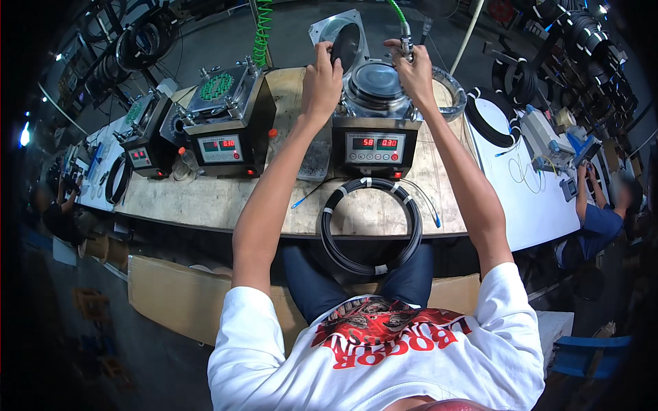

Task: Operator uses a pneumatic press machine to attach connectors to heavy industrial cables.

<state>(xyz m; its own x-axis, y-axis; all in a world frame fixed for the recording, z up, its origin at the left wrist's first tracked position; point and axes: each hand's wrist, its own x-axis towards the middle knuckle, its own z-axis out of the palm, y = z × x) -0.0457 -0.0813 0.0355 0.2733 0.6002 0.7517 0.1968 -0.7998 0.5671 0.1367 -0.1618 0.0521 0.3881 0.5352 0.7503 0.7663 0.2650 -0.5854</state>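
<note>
The black disc [348, 46] stood tilted just right of the left fingers [323, 55], which gripped its edge; probably stiff and slippery, best held rimwise. The right fingers [403, 66] clasped an air nozzle [406, 35].

Right hand [415, 75] wraps the metal fitting [406, 40], and its lower end is hidden! Left hand [323, 85] masks an edge of the dark disc [347, 45]. Up top, the green coiled hose [262, 31] leaves the frame; far left, a co-worker [60, 214] blurs into shadow.
</note>
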